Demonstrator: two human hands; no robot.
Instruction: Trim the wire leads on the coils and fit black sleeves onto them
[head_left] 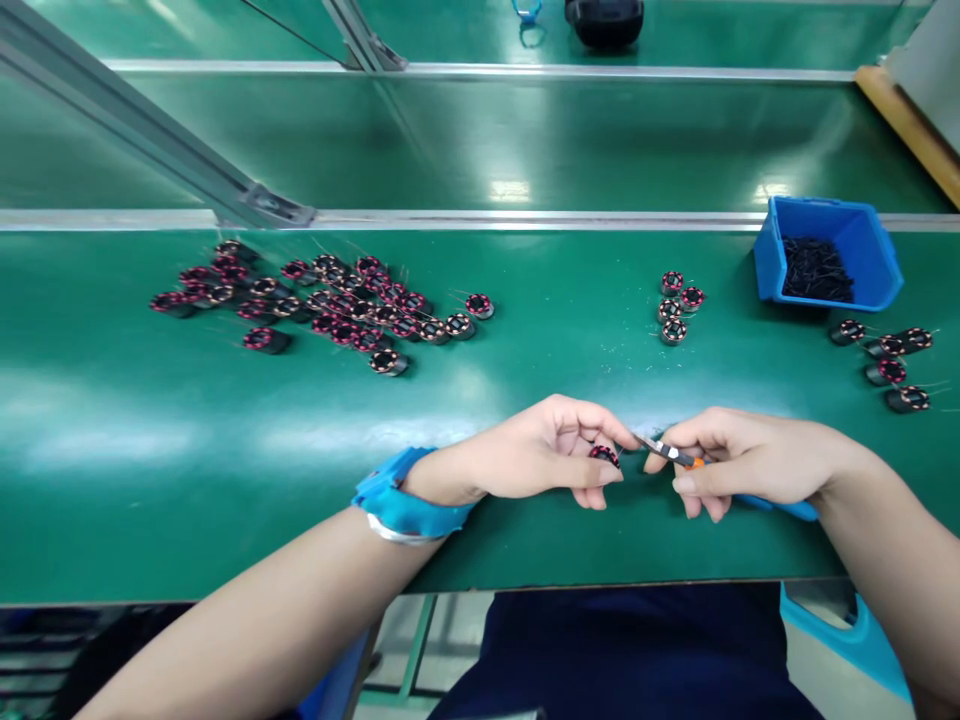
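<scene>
Above the green counter [525, 550], our left hand [544, 450] has its grip closed on a small, black, red-wound ring coil [604, 456]; our right hand [765, 458] clasps blue-handled metal cutters [679, 458]. Light, rigid, fine-wired, the coil probably suits a rim hold.

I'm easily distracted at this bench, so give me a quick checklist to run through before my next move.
1. Coil in left hand's grip: ok, left hand has coil.
2. Pliers in right hand: ok, right hand holds pliers.
3. Plier tips touching a wire: cannot tell, too small to see.
4. Blue bin upright: ok, bin holds black pieces.
5. Loose coils away from both hands: ok, including the group of four.
6. Bench free of scraps: not ok, tiny scraps lie near that group.
</scene>
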